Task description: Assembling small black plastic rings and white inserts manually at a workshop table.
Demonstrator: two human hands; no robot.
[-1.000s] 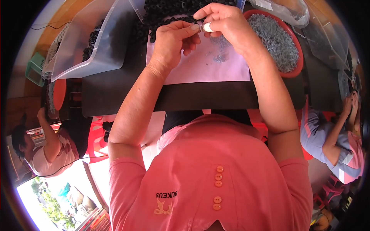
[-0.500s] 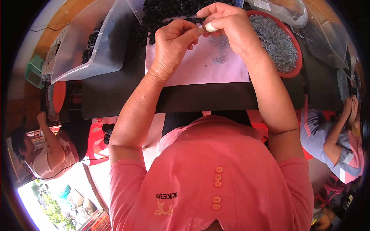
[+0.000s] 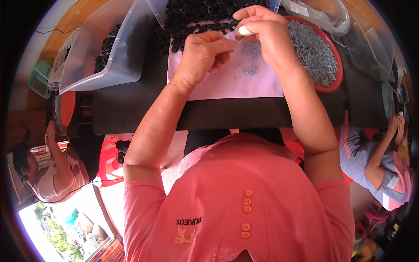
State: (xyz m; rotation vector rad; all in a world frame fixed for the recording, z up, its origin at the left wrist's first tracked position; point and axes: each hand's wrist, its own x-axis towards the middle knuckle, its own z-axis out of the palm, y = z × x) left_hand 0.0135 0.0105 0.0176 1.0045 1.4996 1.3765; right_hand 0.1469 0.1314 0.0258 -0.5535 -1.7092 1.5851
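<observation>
Over a pale pink sheet (image 3: pixel 218 91), my left hand (image 3: pixel 204 54) is closed, thumb and forefinger pinched together. Whatever is between its fingertips is too small to name. Just right of it and a little farther away, my right hand (image 3: pixel 271 37) is curled, with white tape round one digit. Its fingertips are pressed together on something I cannot make out. A narrow gap separates the two hands' fingertips. Small clear-grey pieces (image 3: pixel 250 56) lie scattered on the sheet below the right hand. Beyond the hands is a heap of small black ring-like parts (image 3: pixel 198 11).
A red basin (image 3: pixel 340 72) filled with small grey pieces stands on the right, with a clear plastic bag (image 3: pixel 323 17) behind it. At left, a translucent bin (image 3: pixel 98 81) contains black parts. The dark table (image 3: pixel 131 111) ends before my body. People sit on both sides.
My fingertips, together before, are now slightly apart. The left hand has shifted a little right and nearer me; the right hand moved slightly right.
</observation>
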